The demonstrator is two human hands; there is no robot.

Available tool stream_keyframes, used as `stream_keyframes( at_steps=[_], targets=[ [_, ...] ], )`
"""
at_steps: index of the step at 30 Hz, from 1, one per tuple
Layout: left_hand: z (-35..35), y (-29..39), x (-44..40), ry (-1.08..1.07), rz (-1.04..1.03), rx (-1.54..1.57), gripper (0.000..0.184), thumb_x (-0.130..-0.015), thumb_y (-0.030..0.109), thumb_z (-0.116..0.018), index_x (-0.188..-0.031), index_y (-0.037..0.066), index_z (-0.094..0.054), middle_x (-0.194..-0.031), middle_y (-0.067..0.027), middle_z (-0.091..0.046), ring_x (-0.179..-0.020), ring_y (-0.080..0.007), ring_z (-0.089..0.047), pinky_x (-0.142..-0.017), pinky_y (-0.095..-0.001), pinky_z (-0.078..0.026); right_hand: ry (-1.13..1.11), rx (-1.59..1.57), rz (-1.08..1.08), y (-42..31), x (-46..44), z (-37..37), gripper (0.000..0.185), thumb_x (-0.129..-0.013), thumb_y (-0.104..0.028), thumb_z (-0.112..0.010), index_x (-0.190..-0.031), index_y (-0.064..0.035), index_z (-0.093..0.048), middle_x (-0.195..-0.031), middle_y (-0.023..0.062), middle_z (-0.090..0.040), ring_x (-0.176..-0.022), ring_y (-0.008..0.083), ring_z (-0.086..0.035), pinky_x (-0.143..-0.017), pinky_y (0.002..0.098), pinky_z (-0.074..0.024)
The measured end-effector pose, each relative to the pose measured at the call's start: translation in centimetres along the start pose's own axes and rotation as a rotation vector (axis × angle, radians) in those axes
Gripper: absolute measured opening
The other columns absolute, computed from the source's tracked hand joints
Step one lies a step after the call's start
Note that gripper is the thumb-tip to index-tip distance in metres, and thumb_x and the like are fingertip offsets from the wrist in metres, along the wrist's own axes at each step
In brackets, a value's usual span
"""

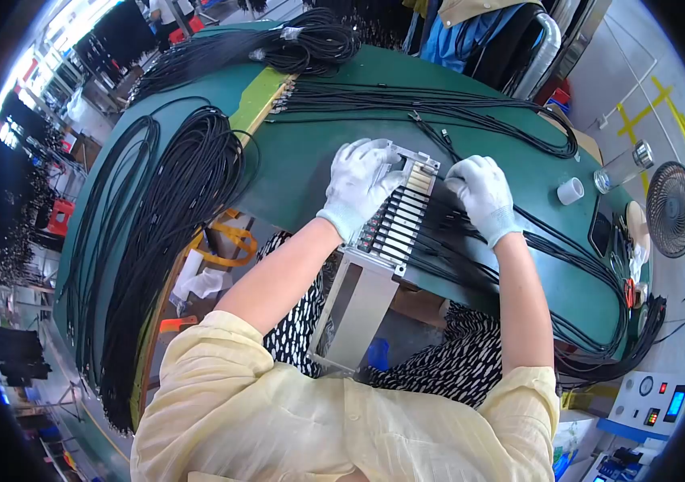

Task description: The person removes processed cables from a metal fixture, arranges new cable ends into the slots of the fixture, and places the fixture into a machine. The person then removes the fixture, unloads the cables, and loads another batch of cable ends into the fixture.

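Observation:
A metal fixture (400, 217) with a row of narrow white slots lies at the table's near edge, black cables running out of its right side. My left hand (361, 181), in a white glove, rests over the fixture's upper left side. Its thumb points at the slots and stands apart from the fingers. Just right of the fixture's upper end is my right hand (483, 194), also gloved, with fingers curled and pinched together. What lies between those fingertips is hidden. Black cables (459, 261) pass below this hand, and a loose cable end (443, 135) lies above it.
A thick bundle of black cables (177, 181) hangs over the green table's (318, 149) left side. More cables (406, 103) stretch across the back. At the right are a white cup (570, 191), a glass bottle (623, 167), a phone (602, 227) and a small fan (674, 210).

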State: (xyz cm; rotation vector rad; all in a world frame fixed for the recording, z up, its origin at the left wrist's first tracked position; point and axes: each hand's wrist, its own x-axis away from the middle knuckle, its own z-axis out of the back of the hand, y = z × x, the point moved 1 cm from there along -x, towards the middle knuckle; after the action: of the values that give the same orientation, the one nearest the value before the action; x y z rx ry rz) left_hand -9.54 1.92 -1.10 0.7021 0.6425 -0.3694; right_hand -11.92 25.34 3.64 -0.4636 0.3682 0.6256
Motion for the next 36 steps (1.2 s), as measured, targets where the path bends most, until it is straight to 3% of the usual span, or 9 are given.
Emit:
stream_keyframes(
  at_steps=[4, 6, 10, 12, 16, 20, 24, 34, 36],
  targets=[
    [0.8, 0.5, -0.8, -0.039, -0.118, 0.037, 0.018, -0.085, 0.028, -0.066, -0.091, 0.011, -0.067, -0.118, -0.0115, -0.065, -0.116, -0.0341, -0.055, -0.101, -0.0472, -0.039, -0.059, -0.044, 0.060, -1.6, -0.1, -0.9, 0.016, -0.077, -0.018, -0.071, -0.087, -0.0064, -0.065, -0.087, 0.0105, -0.062, -0.090, 0.0330, -0.055, -0.082, 0.0410, -0.0458],
    [0.8, 1.1, -0.8, 0.032, -0.150, 0.043, 0.011, -0.074, 0.019, -0.073, -0.077, 0.011, -0.067, -0.106, -0.0081, -0.069, -0.110, -0.0305, -0.059, -0.098, -0.0456, -0.042, -0.048, -0.129, 0.059, -2.8, 0.0, -1.1, 0.023, -0.078, -0.025, -0.072, -0.090, -0.0057, -0.067, -0.089, 0.0112, -0.064, -0.092, 0.0333, -0.057, -0.083, 0.0416, -0.0458],
    [1.2, 1.6, -0.8, -0.019, -0.159, 0.195, 0.010, -0.074, 0.017, -0.073, -0.080, 0.011, -0.068, -0.108, -0.0084, -0.069, -0.111, -0.0316, -0.057, -0.099, -0.0458, -0.041, -0.057, -0.231, 0.004, -5.2, -0.1, -1.1, 0.026, -0.079, -0.029, -0.072, -0.094, -0.0084, -0.069, -0.093, 0.0120, -0.068, -0.091, 0.0333, -0.061, -0.082, 0.0416, -0.0482],
    [1.4, 1.0, -0.6, -0.061, -0.117, 0.232, 0.011, -0.083, 0.022, -0.068, -0.086, 0.011, -0.068, -0.118, -0.0122, -0.064, -0.118, -0.0331, -0.052, -0.100, -0.0438, -0.042, -0.114, -0.187, -0.047, -4.6, -0.2, -0.8, 0.023, -0.080, -0.029, -0.071, -0.092, -0.0086, -0.071, -0.090, 0.0124, -0.069, -0.089, 0.0335, -0.061, -0.081, 0.0419, -0.0487],
    [1.3, -0.4, -0.5, 0.015, 0.256, 0.122, 0.015, -0.082, 0.020, -0.068, -0.079, 0.006, -0.070, -0.111, -0.0079, -0.068, -0.112, -0.0259, -0.056, -0.097, -0.0355, -0.043, -0.279, -0.264, -0.337, -1.9, -0.2, 0.7, 0.019, -0.083, -0.023, -0.069, -0.090, -0.0061, -0.070, -0.085, 0.0147, -0.067, -0.087, 0.0300, -0.063, -0.079, 0.0388, -0.0496],
    [1.4, -0.8, -0.5, -0.018, 0.207, -0.035, 0.017, -0.083, 0.024, -0.067, -0.084, 0.007, -0.072, -0.105, -0.0075, -0.070, -0.106, -0.0286, -0.059, -0.094, -0.0385, -0.045, -0.111, -0.088, -0.076, -1.9, 0.2, -0.6, 0.018, -0.083, -0.027, -0.068, -0.088, -0.0101, -0.069, -0.081, 0.0089, -0.069, -0.085, 0.0294, -0.062, -0.079, 0.0399, -0.0488],
    [1.4, -0.3, -0.5, -0.089, 0.369, -0.028, 0.022, -0.087, 0.028, -0.063, -0.096, 0.011, -0.073, -0.105, -0.0095, -0.070, -0.106, -0.0304, -0.059, -0.094, -0.0394, -0.046, -0.144, 0.083, -0.076, -1.5, 0.2, -0.5, 0.016, -0.085, -0.029, -0.066, -0.086, -0.0130, -0.070, -0.081, 0.0070, -0.069, -0.084, 0.0282, -0.062, -0.079, 0.0398, -0.0480],
    [1.1, -1.6, 0.0, -0.153, 0.334, -0.024, 0.025, -0.091, 0.025, -0.055, -0.102, 0.011, -0.072, -0.100, -0.0095, -0.070, -0.098, -0.0302, -0.060, -0.090, -0.0408, -0.046, -0.233, 0.152, -0.069, -0.7, 0.3, -0.2, 0.018, -0.087, -0.031, -0.064, -0.086, -0.0132, -0.070, -0.082, 0.0073, -0.069, -0.086, 0.0278, -0.062, -0.079, 0.0398, -0.0476],
    [1.0, -1.8, 0.0, -0.155, 0.322, -0.031, 0.025, -0.091, 0.025, -0.055, -0.102, 0.011, -0.072, -0.100, -0.0092, -0.070, -0.097, -0.0302, -0.060, -0.090, -0.0408, -0.046, -0.212, 0.130, -0.076, -1.1, 0.3, 0.0, 0.014, -0.083, -0.022, -0.067, -0.083, -0.0085, -0.070, -0.080, 0.0096, -0.069, -0.084, 0.0305, -0.061, -0.079, 0.0420, -0.0483]
  ],
)
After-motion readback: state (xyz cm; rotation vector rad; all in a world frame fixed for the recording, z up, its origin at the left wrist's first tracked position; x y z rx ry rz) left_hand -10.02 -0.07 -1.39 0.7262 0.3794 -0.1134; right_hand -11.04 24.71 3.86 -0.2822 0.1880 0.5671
